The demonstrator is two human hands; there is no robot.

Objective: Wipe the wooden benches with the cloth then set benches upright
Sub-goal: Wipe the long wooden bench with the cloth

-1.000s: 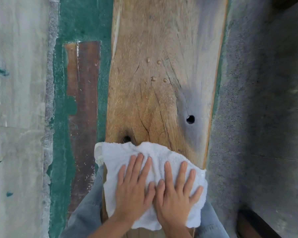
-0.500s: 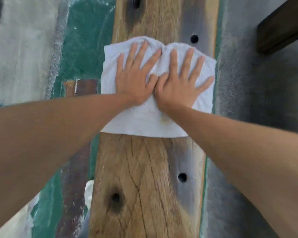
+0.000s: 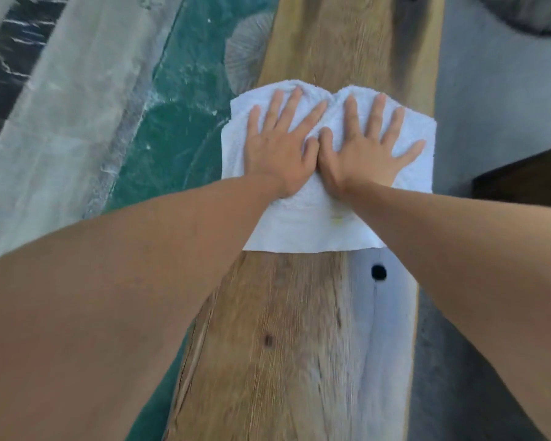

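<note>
A long wooden bench (image 3: 299, 345) runs away from me down the middle of the view, its plank brown with a grey streak and a dark round hole (image 3: 378, 272). A white cloth (image 3: 315, 227) lies flat across the plank. My left hand (image 3: 277, 144) and my right hand (image 3: 363, 148) press on it side by side, palms down, fingers spread, thumbs touching. Both forearms stretch out from the bottom of the view. The picture is blurred by motion.
Green painted floor (image 3: 178, 122) lies left of the bench, with a pale concrete strip (image 3: 61, 122) beyond it. Grey concrete floor (image 3: 490, 106) is on the right, where the corner of another dark wooden piece (image 3: 528, 176) juts in from the right edge.
Both hands have pushed the cloth away from me along the plank, from near my body to arm's length. My arms are now stretched out and the view has moved forward.
</note>
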